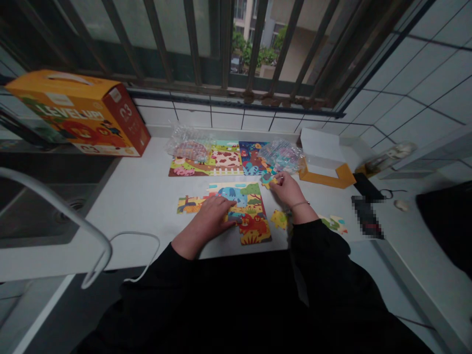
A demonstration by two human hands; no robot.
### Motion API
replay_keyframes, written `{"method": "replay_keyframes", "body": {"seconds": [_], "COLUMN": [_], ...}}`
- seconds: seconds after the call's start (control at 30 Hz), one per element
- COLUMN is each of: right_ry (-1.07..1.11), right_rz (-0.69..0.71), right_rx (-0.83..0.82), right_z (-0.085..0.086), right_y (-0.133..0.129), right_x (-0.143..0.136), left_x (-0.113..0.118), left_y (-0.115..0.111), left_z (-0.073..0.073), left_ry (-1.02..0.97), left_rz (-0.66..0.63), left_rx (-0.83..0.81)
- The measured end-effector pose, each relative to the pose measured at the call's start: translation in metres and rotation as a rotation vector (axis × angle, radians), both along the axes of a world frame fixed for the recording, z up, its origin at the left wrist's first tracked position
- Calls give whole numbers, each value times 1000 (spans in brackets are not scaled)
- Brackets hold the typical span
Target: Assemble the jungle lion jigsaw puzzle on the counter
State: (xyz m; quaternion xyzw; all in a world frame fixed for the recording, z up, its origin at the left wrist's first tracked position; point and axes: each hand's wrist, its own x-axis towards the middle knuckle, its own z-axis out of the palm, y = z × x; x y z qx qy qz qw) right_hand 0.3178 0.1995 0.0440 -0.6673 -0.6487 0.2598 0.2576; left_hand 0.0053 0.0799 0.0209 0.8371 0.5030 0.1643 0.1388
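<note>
A partly joined jigsaw puzzle point(254, 226) with an elephant, a tree and lions lies on the white counter before me. My left hand point(214, 214) rests flat over its left part, fingers stretched out, and hides some of the pieces. To the right, my right hand point(286, 189) pinches a puzzle piece point(268, 181) just beyond the puzzle's upper right corner. Below that hand a loose yellow puzzle piece point(279, 219) lies on the counter. More loose pieces point(334, 224) show beside my right sleeve, partly covered by it.
Behind the puzzle lie picture boards point(224, 160) with clear plastic bags point(283, 155) on them. An orange box point(84, 113) stands back left by the sink point(73, 216). An opened white and orange carton point(324, 157) sits back right. A white faucet hose point(73, 216) arches at left.
</note>
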Motion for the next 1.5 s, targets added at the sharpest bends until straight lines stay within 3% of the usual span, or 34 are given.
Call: {"method": "replay_keyframes", "body": {"seconds": [0.13,0.23,0.3,0.5,0.73,0.97,1.27,1.5], "right_ry": [314,249,156,-155,-194,-225,-222,-271], "right_rz": [228,513,615,635,796,797,827,867], "right_rx": [-109,-187,-128,175,222,252,278,318], "right_z": [-1,0,1,-5,-12,-3,-15,-15], "right_y": [-19,-36,-45,-65,-82,-84,-83,-89], "right_x": [8,-1,-12,-31,-20,-30,-36,-35], "left_x": [-7,-10,-10,-7,-5,0,0,1], "left_y": [-6,-9,-10,-13,-11,-8,-8,-9], "left_z": [-5,-4,-2,5,6,5,5,7], "left_ry": [-30,-39,-52,-36,-28,11,12,-8], "left_rz": [5,5,6,39,31,12,6,8], "left_rx": [24,26,19,7,5,15,13,-4]}}
